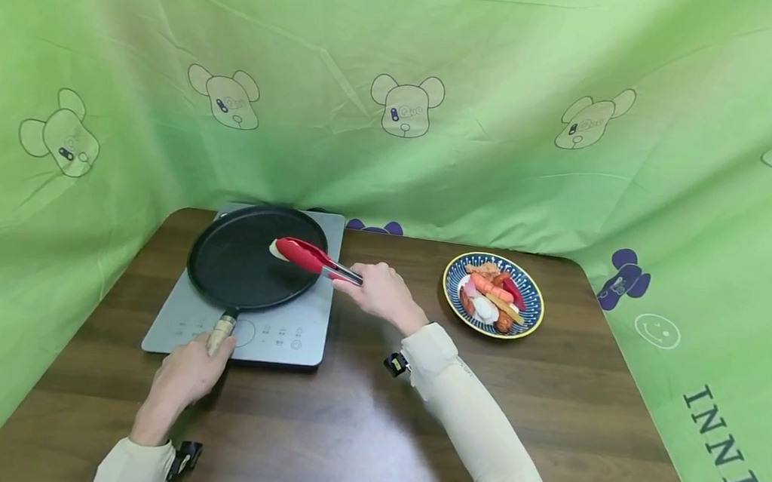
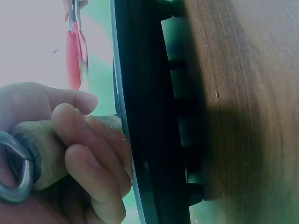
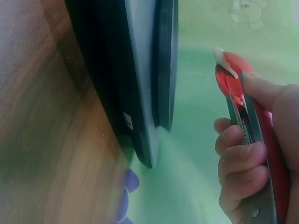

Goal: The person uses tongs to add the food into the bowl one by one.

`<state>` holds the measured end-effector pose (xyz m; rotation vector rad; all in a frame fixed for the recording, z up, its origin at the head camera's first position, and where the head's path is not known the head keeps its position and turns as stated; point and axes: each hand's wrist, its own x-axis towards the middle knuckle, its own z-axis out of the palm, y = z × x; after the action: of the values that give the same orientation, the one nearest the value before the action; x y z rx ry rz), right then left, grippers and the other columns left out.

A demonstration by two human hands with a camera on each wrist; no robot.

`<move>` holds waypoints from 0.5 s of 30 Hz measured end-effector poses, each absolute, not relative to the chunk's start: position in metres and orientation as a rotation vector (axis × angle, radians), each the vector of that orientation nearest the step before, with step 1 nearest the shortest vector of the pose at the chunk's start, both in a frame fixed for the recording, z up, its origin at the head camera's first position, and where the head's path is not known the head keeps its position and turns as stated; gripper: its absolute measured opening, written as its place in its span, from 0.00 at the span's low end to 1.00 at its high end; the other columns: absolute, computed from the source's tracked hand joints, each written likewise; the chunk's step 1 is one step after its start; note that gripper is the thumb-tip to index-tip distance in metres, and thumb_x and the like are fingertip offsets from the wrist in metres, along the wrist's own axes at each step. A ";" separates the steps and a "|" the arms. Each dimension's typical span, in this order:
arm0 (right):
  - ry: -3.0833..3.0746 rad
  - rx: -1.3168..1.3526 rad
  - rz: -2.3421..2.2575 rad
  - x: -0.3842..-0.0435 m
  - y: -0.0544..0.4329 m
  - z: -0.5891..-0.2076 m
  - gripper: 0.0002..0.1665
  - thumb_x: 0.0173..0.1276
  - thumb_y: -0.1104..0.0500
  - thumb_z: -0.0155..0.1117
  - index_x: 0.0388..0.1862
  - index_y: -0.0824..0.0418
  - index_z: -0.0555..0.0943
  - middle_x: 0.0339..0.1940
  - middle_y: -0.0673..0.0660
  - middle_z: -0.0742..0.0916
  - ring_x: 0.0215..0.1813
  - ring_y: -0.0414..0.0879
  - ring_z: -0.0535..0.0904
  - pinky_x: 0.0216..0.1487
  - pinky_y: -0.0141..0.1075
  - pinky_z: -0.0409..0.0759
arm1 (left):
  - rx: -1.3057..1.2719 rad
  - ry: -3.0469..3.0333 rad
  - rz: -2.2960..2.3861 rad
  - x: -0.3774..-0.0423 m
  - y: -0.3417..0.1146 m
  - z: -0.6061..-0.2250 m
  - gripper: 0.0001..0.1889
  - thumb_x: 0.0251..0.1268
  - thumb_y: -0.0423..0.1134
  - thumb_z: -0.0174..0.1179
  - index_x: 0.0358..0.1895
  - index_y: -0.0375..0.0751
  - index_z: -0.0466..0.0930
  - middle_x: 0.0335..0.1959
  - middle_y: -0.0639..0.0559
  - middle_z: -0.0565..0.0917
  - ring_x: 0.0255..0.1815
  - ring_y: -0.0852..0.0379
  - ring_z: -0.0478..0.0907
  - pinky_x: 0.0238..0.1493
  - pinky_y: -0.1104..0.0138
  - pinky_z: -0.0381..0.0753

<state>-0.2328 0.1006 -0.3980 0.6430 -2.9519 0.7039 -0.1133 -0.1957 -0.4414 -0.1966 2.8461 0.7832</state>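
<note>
A black frying pan (image 1: 255,257) lies on the light induction cooktop (image 1: 168,330). My left hand (image 1: 188,373) grips its pale handle (image 1: 220,334); in the left wrist view the fingers (image 2: 96,172) curl round that handle, with a metal ring at its end. With my right hand (image 1: 382,294) I hold red-tipped tongs (image 1: 303,255), their heads over the right part of the pan. A small whitish piece (image 3: 219,57) is pinched between the tong tips, and its kind cannot be made out. The right wrist view shows my fingers (image 3: 243,161) wrapped around the tongs' metal arms.
At the right of the wooden table (image 1: 357,435) stands a blue patterned plate (image 1: 535,313) with a yellow rim, bearing sausages, a whitish piece and other mixed food. A green printed curtain (image 1: 324,168) hangs behind the table and along its sides.
</note>
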 end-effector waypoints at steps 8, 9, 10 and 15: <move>-2.946 0.718 0.614 -0.237 0.079 -0.402 0.20 0.64 0.36 0.58 0.28 0.50 0.76 0.15 0.47 0.73 0.19 0.43 0.70 0.20 0.36 0.66 | -0.194 2.838 0.775 -0.112 -0.199 -0.441 0.36 0.69 0.65 0.37 0.45 0.28 0.70 0.23 0.44 0.68 0.21 0.49 0.67 0.20 0.60 0.63; -2.945 0.726 0.611 -0.238 0.078 -0.402 0.21 0.65 0.36 0.58 0.27 0.51 0.76 0.15 0.47 0.73 0.19 0.43 0.70 0.20 0.36 0.66 | -0.194 2.837 0.776 -0.112 -0.199 -0.441 0.36 0.69 0.65 0.37 0.46 0.28 0.70 0.23 0.43 0.69 0.22 0.49 0.67 0.20 0.60 0.63; -2.944 0.734 0.605 -0.238 0.076 -0.401 0.21 0.65 0.36 0.57 0.27 0.51 0.75 0.16 0.47 0.73 0.18 0.43 0.69 0.19 0.35 0.65 | -0.195 2.835 0.776 -0.112 -0.199 -0.442 0.36 0.69 0.65 0.36 0.46 0.28 0.70 0.23 0.43 0.69 0.22 0.49 0.67 0.20 0.60 0.63; -2.962 0.725 0.579 -0.244 0.072 -0.399 0.24 0.65 0.34 0.55 0.25 0.52 0.73 0.16 0.48 0.74 0.19 0.43 0.69 0.19 0.35 0.65 | -0.197 2.829 0.782 -0.115 -0.198 -0.443 0.38 0.68 0.66 0.35 0.47 0.28 0.70 0.25 0.42 0.70 0.23 0.48 0.67 0.21 0.60 0.63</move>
<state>-0.2441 0.0715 -0.3988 0.7251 -2.9616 0.5787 -0.1148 -0.1981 -0.4432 -0.1970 2.8286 0.7821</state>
